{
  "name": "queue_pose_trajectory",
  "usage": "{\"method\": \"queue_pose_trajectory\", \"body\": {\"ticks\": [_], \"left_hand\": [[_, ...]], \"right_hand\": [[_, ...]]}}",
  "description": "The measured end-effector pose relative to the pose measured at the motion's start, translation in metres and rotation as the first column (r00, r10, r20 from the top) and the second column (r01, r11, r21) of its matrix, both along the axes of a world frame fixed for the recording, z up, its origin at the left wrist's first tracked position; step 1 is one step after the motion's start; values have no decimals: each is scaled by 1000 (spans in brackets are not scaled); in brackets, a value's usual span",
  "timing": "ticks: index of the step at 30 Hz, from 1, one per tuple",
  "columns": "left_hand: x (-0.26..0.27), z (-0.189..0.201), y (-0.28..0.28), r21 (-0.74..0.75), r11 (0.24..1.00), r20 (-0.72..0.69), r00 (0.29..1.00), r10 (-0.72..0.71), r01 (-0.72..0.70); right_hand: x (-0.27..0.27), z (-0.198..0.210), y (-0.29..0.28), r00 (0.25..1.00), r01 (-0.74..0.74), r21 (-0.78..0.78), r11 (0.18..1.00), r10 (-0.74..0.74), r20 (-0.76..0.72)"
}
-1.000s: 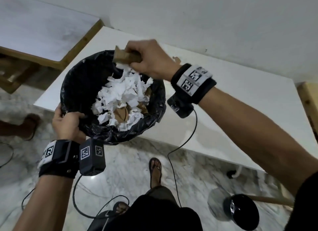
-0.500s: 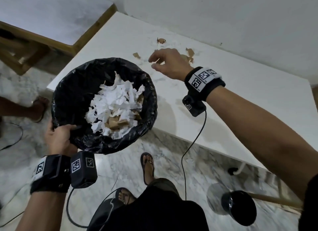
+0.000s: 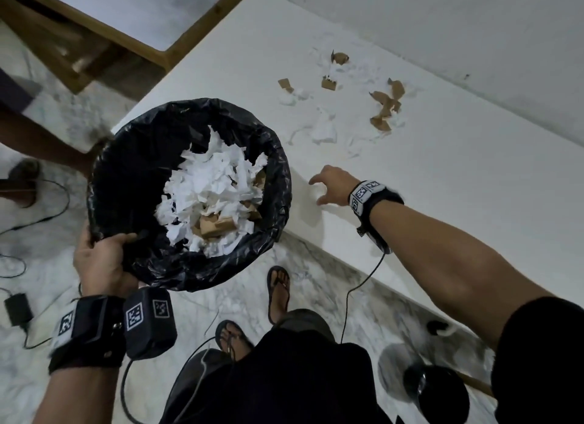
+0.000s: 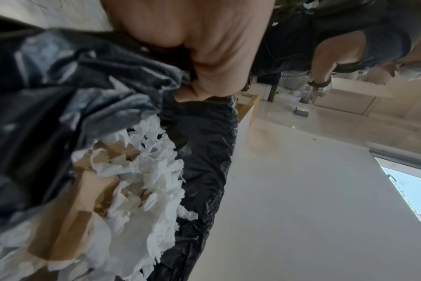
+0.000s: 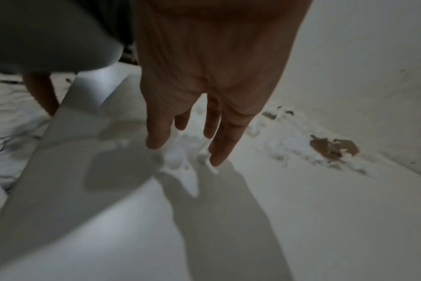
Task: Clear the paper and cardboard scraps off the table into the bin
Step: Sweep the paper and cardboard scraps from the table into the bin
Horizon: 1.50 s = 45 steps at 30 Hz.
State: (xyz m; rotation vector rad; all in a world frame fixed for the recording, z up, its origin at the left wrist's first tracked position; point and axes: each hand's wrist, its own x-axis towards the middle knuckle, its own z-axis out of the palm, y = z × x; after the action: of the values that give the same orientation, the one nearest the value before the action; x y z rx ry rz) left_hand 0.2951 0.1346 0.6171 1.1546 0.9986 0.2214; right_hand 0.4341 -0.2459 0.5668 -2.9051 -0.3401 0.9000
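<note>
While the left hand [image 3: 100, 260] grips the near rim of the bin [image 3: 189, 189], thumb hooked inside over the black liner [image 4: 204, 152], the bin hangs beside the table's near edge with its round mouth tilted up toward the head camera. One bin is in view; it holds a mixed heap of white paper scraps [image 3: 211, 186] with at least two brown cardboard pieces [image 3: 218, 226] near the bottom of the heap. To the right, one white table [image 3: 442, 202] carries the remaining litter: roughly six brown cardboard scraps [image 3: 384, 107] and several white paper shreds [image 3: 324, 129], too pale and blurred for an exact count, spread in a band whose long axis runs left to right along the table's far side by the wall. The right hand [image 3: 333, 186] hovers low over the table just right of the bin, empty, fingers loosely spread and pointing toward the scraps. Compared with half a second earlier, the right hand has dropped back toward the table's near edge, away from the scraps, and the bin has kept its tilt in the left hand's grip. On the floor at far right stands one dark round object [image 3: 436, 392].
</note>
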Motion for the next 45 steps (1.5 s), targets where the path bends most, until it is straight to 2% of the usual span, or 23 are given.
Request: {"method": "queue_pose_trajectory", "body": {"ticks": [3,6,11,15,19,22,25,30,34,36,39,42,45], "left_hand": [[-6,-3,6,36,999,-10,1000,-6,6],[-10,-8,17,60,998,-2,1000,18,-18],[-12,-8,29,71,995,-12,997,72,-71],[-9,-8,33,78,988,11,991,135,-135],[-5,-8,28,72,977,-1,980,200,-199],[-2,-9,25,58,973,17,975,222,-222],[0,-8,23,42,972,25,973,229,-230],[2,-11,31,23,974,24,974,226,-227],[2,-16,41,-14,973,25,973,231,-231],[1,-19,45,-15,976,28,975,219,-219],[-1,-18,53,-4,988,21,987,156,-156],[-5,-15,66,15,994,13,994,111,-111],[-7,-13,83,10,996,34,995,91,-91]], "right_hand": [[-6,-20,6,999,-29,0,1000,29,41],[7,-23,10,994,-19,5,1000,18,109],[62,-10,23,968,7,110,994,-34,249],[100,-10,47,972,-38,189,981,-8,235],[115,-30,72,981,-70,126,990,46,189],[115,-44,77,972,-85,81,993,65,224],[118,-39,75,961,-119,67,991,98,259],[136,-9,63,948,2,209,978,-69,311],[118,16,62,944,-47,275,960,-47,325],[95,15,69,967,-97,227,969,38,251],[54,-12,82,980,-177,97,979,166,109],[26,-41,95,987,-105,55,993,97,131],[22,-38,106,978,8,44,999,-17,209]]}}
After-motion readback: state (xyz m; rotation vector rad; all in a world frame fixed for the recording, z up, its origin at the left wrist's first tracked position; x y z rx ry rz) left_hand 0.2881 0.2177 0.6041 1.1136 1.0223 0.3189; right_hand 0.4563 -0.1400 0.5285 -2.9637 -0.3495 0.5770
